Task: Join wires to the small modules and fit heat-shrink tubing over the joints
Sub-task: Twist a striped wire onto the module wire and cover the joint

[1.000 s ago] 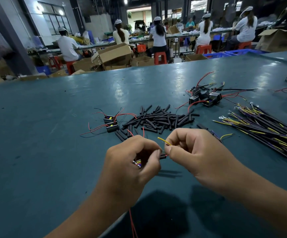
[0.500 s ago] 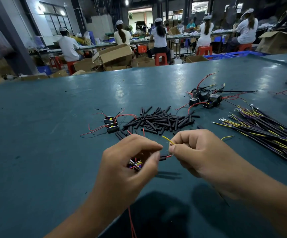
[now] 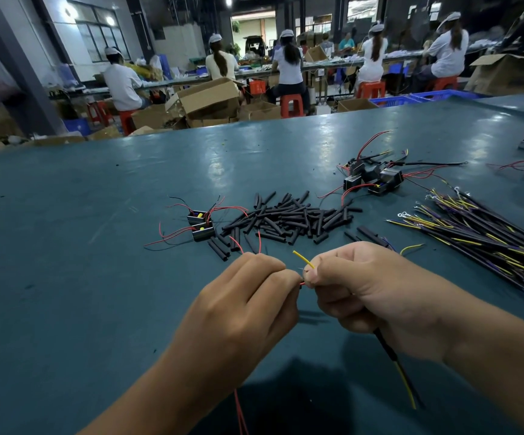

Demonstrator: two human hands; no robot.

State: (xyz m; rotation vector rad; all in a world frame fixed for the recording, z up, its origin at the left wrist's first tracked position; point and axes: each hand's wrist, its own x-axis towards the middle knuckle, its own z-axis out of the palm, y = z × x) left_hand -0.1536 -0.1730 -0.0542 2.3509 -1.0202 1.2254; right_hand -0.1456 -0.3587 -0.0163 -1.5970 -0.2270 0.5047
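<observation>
Our left hand pinches a thin red wire. Our right hand pinches a yellow wire, fingertips almost touching. Black heat-shrink tubes lie piled on the table behind.

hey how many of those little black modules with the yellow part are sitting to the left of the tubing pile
2: a far module and a near module, side by side just left of the heat-shrink tubing pile. Another may be hidden inside the left hand.

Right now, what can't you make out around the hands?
Head view only:
- Wire joint: hidden between left hand and right hand fingertips.
- Module in left hand: covered by fingers.
- Red wire: cut off by bottom edge.
- Yellow wire tip: too small to judge stripping.
</observation>
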